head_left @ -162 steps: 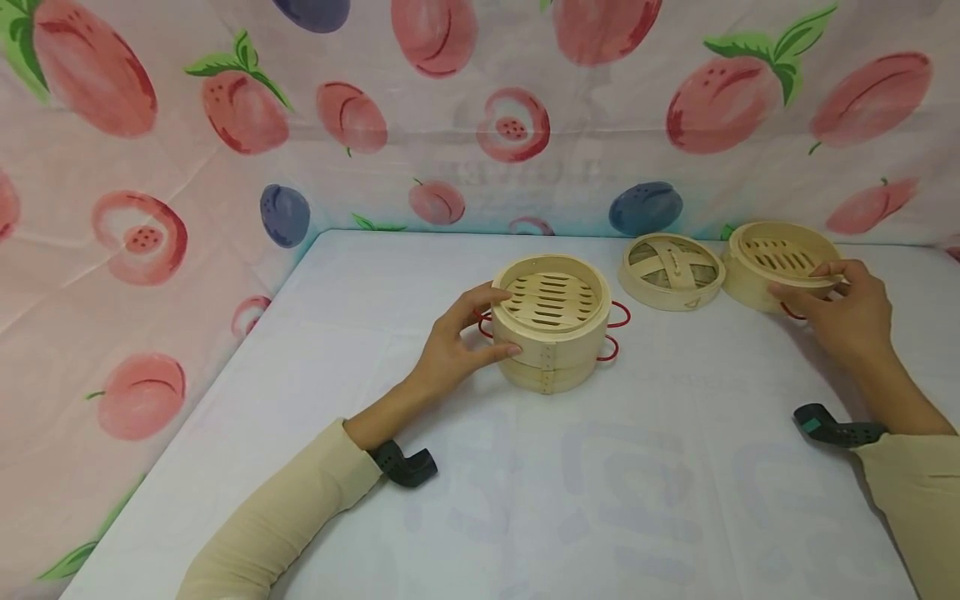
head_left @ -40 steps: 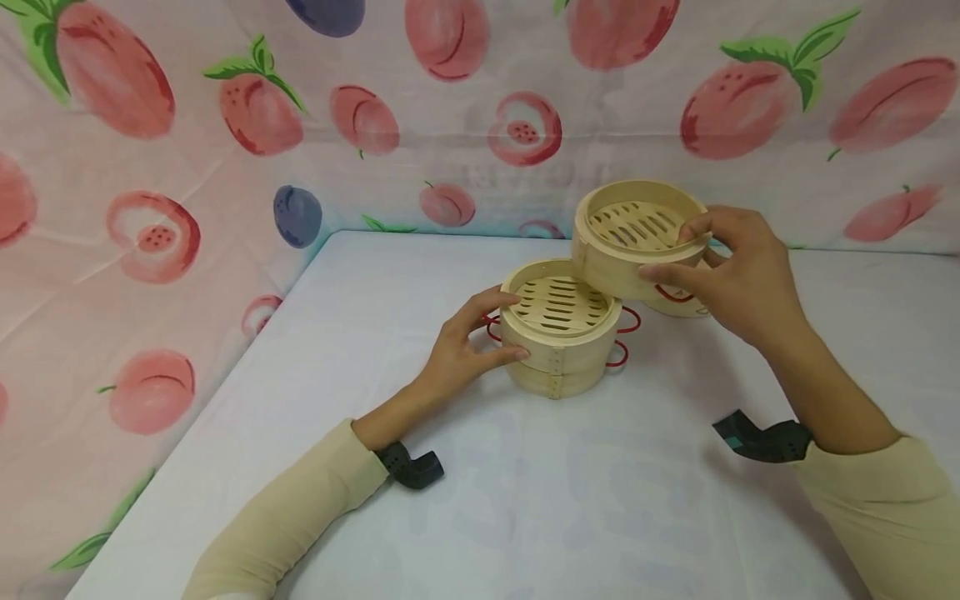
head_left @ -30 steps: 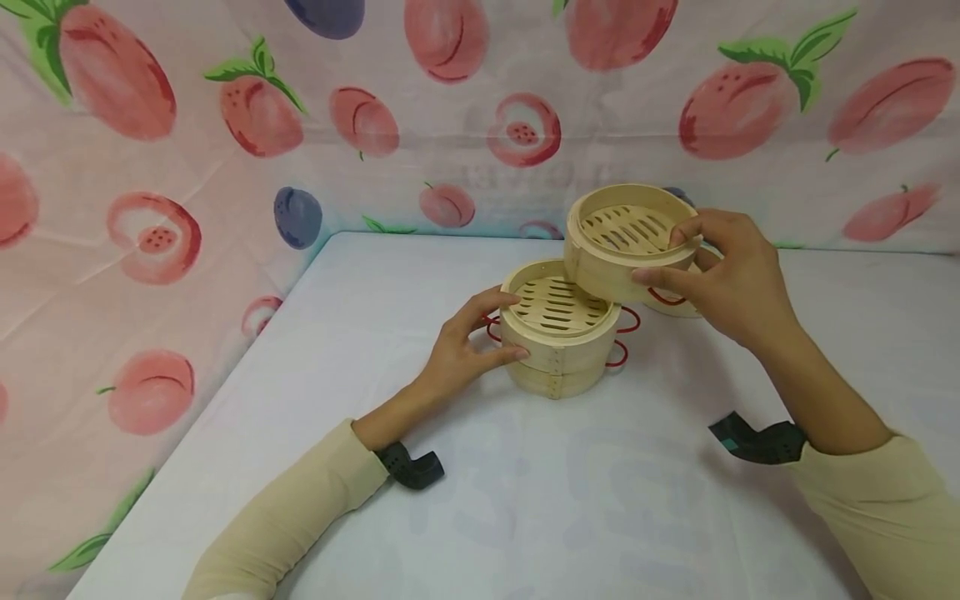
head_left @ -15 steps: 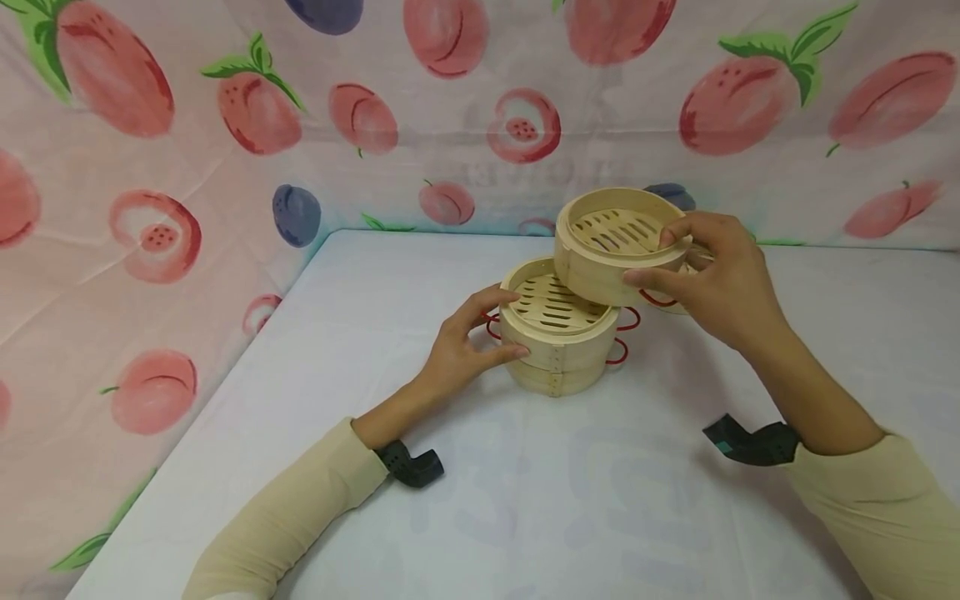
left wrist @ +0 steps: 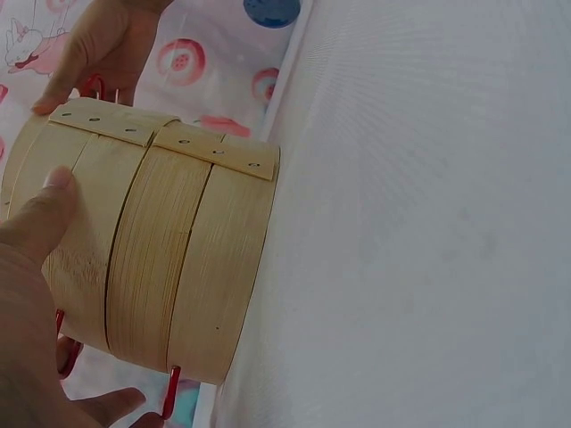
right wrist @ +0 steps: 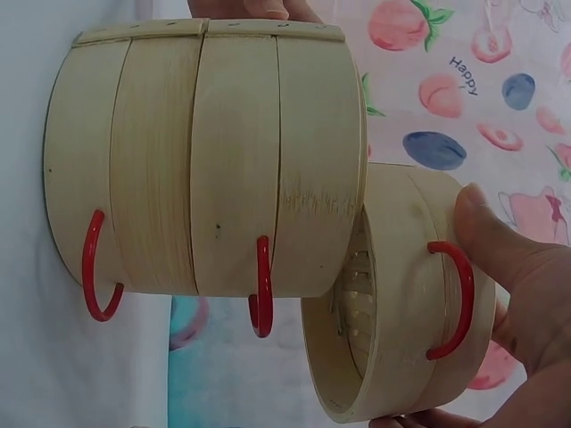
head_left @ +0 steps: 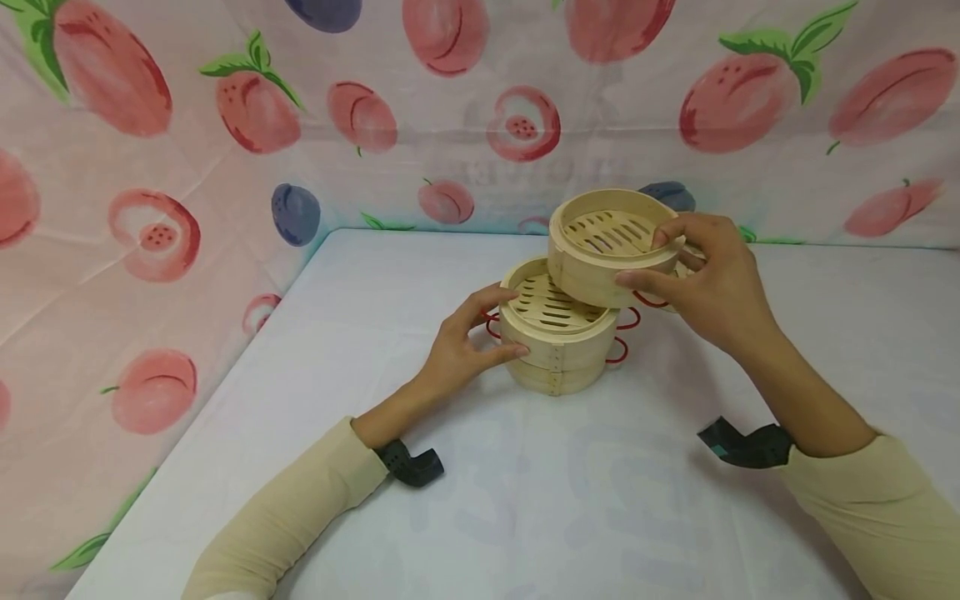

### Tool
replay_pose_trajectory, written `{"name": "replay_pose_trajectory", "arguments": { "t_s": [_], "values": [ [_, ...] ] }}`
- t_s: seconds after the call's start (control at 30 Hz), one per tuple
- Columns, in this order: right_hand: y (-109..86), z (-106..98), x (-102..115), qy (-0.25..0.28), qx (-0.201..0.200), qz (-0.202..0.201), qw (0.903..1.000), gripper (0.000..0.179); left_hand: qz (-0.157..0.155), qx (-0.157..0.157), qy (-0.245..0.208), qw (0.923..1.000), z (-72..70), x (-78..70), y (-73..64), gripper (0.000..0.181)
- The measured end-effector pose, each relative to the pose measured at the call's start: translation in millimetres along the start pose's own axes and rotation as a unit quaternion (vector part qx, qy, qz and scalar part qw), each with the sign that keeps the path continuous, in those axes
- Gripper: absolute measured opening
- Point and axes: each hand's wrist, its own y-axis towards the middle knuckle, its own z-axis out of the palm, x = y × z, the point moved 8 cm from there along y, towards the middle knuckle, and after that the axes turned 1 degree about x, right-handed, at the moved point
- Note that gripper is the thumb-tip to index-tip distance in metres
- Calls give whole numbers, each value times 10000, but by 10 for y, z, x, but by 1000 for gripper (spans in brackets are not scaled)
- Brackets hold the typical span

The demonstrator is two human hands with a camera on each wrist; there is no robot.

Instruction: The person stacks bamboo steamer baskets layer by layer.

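Two bamboo steamer baskets (head_left: 558,358) are stacked upright on the white table, red loops at their sides. My left hand (head_left: 457,337) grips the upper one from the left, fingertips over its rim and thumb on its outer wall. My right hand (head_left: 712,279) pinches a third steamer basket (head_left: 611,279) by its right side, fingers inside the rim and thumb outside. It hangs over the right rear part of the stack, off-centre; whether they touch I cannot tell. In the right wrist view, the held basket (right wrist: 415,294) shows its slatted bottom and a red loop.
Behind the right hand the steamer lid (head_left: 682,271) is mostly hidden on the table. A peach-print cloth (head_left: 600,108) hangs along the back and left of the white table (head_left: 465,508). Each wrist wears a black camera mount (head_left: 746,444).
My right hand has lifted the third basket from beside the lid at the far right, carried it left over the stack, and lately lowered it slightly. The left hand keeps its grip.
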Motion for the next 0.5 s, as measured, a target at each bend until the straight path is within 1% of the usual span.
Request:
{"name": "replay_pose_trajectory", "arguments": {
  "t_s": [0.3,0.47,0.5],
  "values": [
    [-8,49,-2,-84,58,115,9999,46,-14,3,-4,10000,2,14,6,63],
    [-19,79,31,24,-9,-36,10000,44,23,8,-21,10000,0,53,7,61],
    [-21,88,36,40,-23,-64,10000,44,31,3,-42,10000,2,87,3,61]
  ]
}}
